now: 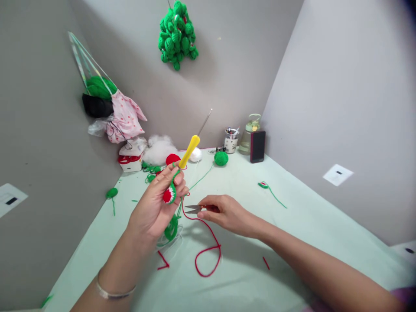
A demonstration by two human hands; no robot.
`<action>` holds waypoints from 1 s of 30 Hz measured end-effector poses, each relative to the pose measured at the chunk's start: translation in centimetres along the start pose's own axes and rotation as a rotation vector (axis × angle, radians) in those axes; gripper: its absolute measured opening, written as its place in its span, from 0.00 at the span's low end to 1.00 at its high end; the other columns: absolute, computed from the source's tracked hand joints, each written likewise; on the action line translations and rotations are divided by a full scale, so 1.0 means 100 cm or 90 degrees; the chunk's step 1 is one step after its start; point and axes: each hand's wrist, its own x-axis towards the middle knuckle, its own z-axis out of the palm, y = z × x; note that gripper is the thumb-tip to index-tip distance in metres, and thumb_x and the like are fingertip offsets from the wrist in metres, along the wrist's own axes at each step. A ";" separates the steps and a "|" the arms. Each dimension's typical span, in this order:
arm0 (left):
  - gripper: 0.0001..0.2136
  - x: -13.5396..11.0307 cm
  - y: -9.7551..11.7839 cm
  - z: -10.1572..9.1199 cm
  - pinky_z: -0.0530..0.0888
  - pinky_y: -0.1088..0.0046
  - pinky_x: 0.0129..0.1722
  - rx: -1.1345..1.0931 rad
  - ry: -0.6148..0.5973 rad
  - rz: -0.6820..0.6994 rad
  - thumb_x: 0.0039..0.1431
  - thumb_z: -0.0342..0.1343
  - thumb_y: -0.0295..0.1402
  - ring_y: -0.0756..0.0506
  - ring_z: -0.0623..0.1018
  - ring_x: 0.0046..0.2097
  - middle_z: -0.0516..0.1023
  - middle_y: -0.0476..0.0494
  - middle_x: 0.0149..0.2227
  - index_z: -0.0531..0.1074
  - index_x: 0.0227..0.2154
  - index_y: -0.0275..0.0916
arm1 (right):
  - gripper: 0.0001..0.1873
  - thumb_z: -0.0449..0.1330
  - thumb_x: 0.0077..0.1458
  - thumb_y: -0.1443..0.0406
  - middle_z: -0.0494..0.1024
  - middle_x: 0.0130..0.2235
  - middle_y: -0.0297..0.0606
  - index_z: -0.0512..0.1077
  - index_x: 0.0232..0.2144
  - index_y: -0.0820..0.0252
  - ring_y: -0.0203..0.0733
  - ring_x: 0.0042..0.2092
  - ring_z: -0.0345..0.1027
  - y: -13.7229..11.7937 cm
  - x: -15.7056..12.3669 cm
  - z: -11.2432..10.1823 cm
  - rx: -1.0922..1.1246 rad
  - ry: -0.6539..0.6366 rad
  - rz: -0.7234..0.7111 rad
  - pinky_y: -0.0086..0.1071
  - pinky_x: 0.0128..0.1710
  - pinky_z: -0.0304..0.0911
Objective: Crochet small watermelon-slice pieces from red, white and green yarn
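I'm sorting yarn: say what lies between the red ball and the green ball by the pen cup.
In the head view, a white ball, beyond the held yellow handle.

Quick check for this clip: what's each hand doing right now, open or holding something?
Left hand: closed, holding the yellow-handled hook and crocheted piece.
Right hand: holding scissors, blades apart.

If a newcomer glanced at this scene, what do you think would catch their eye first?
Probably the yellow-handled crochet hook, tilted in the left hand near mid-view, with a small red, white and green piece just below. High on the back wall hangs a bright green cluster. Lower down, the right hand holds open scissors near looping red yarn.
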 end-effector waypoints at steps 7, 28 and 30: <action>0.13 0.004 -0.011 0.005 0.72 0.80 0.25 0.026 0.009 -0.012 0.67 0.60 0.21 0.54 0.68 0.23 0.70 0.52 0.25 0.74 0.25 0.36 | 0.08 0.66 0.66 0.59 0.78 0.29 0.31 0.83 0.37 0.55 0.37 0.30 0.68 -0.008 0.011 0.010 -0.056 -0.004 -0.021 0.30 0.34 0.58; 0.12 -0.071 -0.079 -0.020 0.71 0.72 0.49 0.217 0.026 -0.094 0.60 0.72 0.44 0.45 0.74 0.44 0.77 0.47 0.39 0.84 0.44 0.49 | 0.09 0.64 0.70 0.59 0.84 0.35 0.37 0.86 0.45 0.47 0.40 0.35 0.77 -0.021 -0.067 0.029 0.368 0.396 -0.133 0.34 0.36 0.74; 0.15 -0.074 -0.078 -0.021 0.71 0.73 0.44 0.202 -0.003 -0.114 0.55 0.76 0.39 0.46 0.74 0.41 0.76 0.48 0.38 0.86 0.46 0.51 | 0.09 0.64 0.71 0.61 0.85 0.36 0.37 0.86 0.46 0.47 0.40 0.35 0.78 -0.020 -0.068 0.029 0.336 0.405 -0.163 0.34 0.38 0.74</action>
